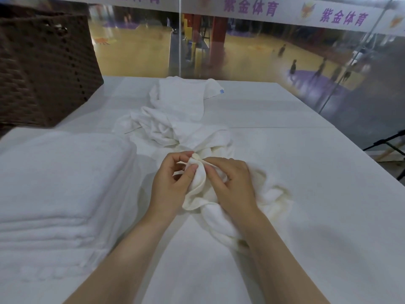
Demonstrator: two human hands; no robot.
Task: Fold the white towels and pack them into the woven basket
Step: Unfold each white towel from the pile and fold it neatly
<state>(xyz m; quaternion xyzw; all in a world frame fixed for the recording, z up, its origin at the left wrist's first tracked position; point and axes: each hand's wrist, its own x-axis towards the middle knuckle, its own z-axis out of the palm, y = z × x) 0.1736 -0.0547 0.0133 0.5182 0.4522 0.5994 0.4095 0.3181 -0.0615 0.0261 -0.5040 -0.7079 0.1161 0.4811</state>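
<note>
White table [285,150], brown woven basket [43,69] far left

1. Crumpled white towel [263,194]: bunched near the table's front centre.
2. Folded towel stack [59,189]: laid flat at left.
3. Unfolded towels [175,110]: heaped behind.
4. Dark woven basket [43,62]: stood far left.
</note>
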